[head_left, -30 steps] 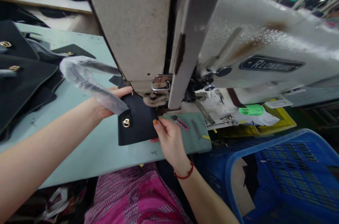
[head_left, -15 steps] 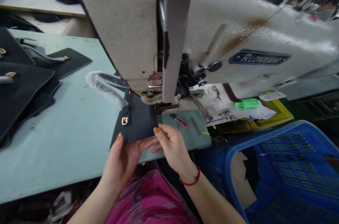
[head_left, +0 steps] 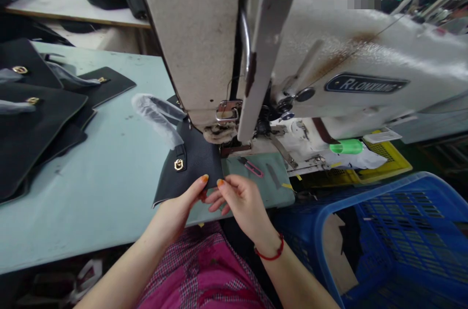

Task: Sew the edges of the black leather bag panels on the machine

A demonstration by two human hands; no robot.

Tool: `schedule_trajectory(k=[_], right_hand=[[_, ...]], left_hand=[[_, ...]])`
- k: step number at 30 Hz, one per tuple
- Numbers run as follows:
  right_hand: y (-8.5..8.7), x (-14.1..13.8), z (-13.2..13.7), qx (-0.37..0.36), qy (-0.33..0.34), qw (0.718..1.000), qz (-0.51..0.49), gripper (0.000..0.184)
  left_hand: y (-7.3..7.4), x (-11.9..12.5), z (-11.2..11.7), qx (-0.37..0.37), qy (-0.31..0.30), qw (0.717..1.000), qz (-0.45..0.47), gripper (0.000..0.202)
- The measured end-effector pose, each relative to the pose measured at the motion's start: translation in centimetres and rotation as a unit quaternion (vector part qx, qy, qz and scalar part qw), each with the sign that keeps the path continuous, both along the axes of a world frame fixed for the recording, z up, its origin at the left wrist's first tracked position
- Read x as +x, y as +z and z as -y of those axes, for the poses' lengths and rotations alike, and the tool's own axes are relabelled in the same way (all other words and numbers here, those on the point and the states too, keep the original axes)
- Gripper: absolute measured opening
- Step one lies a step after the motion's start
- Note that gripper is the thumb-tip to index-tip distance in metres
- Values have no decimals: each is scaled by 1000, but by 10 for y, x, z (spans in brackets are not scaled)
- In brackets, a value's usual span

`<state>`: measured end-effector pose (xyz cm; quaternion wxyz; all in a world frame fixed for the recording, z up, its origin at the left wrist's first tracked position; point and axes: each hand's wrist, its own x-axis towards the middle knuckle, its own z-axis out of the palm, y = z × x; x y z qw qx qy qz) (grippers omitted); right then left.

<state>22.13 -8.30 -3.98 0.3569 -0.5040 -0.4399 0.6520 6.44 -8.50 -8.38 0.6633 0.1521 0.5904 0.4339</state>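
Note:
A black leather panel (head_left: 193,167) with a gold clasp (head_left: 179,164) and a plastic-wrapped strap (head_left: 157,115) lies on the pale green table (head_left: 91,192), its far edge under the head of the grey sewing machine (head_left: 292,55). My left hand (head_left: 179,209) pinches the panel's near edge, thumb on top. My right hand (head_left: 239,199) pinches the same edge at its right corner, fingers curled, just left of a pink thread snip (head_left: 252,167).
Several more black leather panels (head_left: 32,119) with gold clasps are stacked at the left of the table. A blue plastic crate (head_left: 383,236) stands at the lower right, with a yellow tray (head_left: 383,163) and a green spool (head_left: 345,146) behind it.
My left hand left the panel's far left side and came to its near edge. It then slid right to meet my right hand. The panel's near edge has lifted slightly.

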Motion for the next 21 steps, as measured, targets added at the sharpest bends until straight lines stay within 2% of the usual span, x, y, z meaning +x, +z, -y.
schedule_trajectory(k=[3, 8, 14, 21], right_hand=[[-3, 1, -2, 6, -16, 1000, -3, 32], [-7, 0, -1, 0, -54, 998, -12, 28], [-9, -6, -7, -1, -76, 997, -29, 25], [-15, -12, -21, 2, -81, 996, -45, 26]], left_hand=[[0, 0, 2, -23, -24, 999, 3, 32], [7, 5, 1, -74, 10, 995, 64, 29], [17, 10, -8, -55, 31, 995, 76, 26], [10, 4, -23, -29, 29, 997, 61, 22]])
